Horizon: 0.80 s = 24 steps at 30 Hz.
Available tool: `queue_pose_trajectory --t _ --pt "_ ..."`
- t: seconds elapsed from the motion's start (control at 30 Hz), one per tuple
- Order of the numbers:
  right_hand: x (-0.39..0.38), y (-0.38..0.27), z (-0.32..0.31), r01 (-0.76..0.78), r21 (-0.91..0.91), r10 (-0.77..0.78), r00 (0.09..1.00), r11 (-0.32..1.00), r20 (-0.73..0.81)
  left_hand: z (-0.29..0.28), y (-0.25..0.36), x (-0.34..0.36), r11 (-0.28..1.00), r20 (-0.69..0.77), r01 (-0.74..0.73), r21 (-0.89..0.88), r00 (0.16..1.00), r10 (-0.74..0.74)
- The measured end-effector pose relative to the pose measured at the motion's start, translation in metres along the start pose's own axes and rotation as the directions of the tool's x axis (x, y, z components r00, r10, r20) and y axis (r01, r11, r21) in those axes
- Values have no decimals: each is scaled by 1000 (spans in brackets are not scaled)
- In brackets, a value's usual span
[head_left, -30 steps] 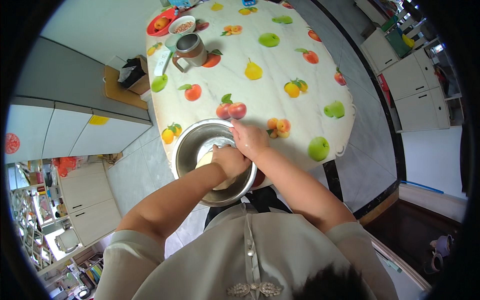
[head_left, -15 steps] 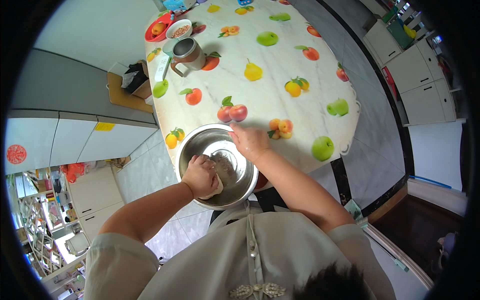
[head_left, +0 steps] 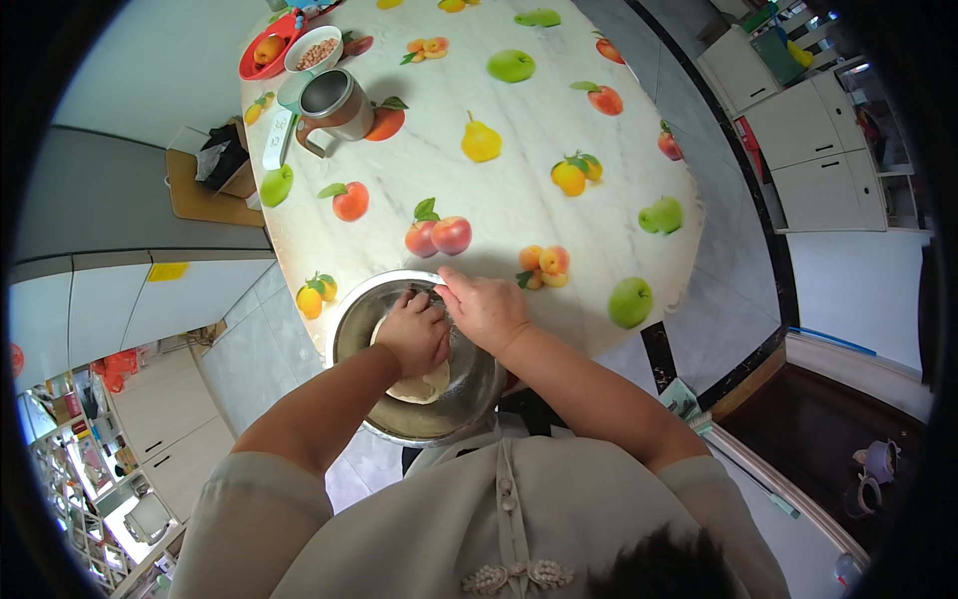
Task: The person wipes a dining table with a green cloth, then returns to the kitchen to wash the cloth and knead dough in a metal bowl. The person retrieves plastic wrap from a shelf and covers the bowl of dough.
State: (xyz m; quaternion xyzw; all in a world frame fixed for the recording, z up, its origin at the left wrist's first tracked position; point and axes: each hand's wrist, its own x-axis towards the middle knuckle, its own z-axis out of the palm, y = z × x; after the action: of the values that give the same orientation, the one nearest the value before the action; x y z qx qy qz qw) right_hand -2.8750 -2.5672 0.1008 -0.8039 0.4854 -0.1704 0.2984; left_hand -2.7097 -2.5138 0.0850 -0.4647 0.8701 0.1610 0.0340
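Observation:
A steel mixing bowl (head_left: 469, 394) sits at the near edge of the fruit-printed table (head_left: 539, 180). My left hand (head_left: 411, 334) is inside it, fingers curled and pressing on pale dough (head_left: 419, 387), which it partly hides. My right hand (head_left: 481, 307) grips the bowl's far right rim, with thumb and fingers closed on the metal.
At the table's far left stand a steel mug (head_left: 341, 110), a bowl of nuts (head_left: 311, 50), a red dish with fruit (head_left: 257, 62) and a white oblong item (head_left: 277, 142). Cabinets (head_left: 823, 175) line the right; white units (head_left: 200, 290) stand left.
My left hand swung left within the bowl, then moved up toward its far side, near my right hand. The bowl and both hands now appear lower in the picture.

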Motion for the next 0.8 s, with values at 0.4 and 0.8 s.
queue_pose_trajectory --t 0.4,0.8 --pt "15 -8 -9 -4 -157 22 994 988 111 -12 -6 6 794 -35 481 -373 847 -530" --pt "4 -9 -14 -31 -140 49 990 990 131 -33 32 29 533 497 795 -290 601 -626"
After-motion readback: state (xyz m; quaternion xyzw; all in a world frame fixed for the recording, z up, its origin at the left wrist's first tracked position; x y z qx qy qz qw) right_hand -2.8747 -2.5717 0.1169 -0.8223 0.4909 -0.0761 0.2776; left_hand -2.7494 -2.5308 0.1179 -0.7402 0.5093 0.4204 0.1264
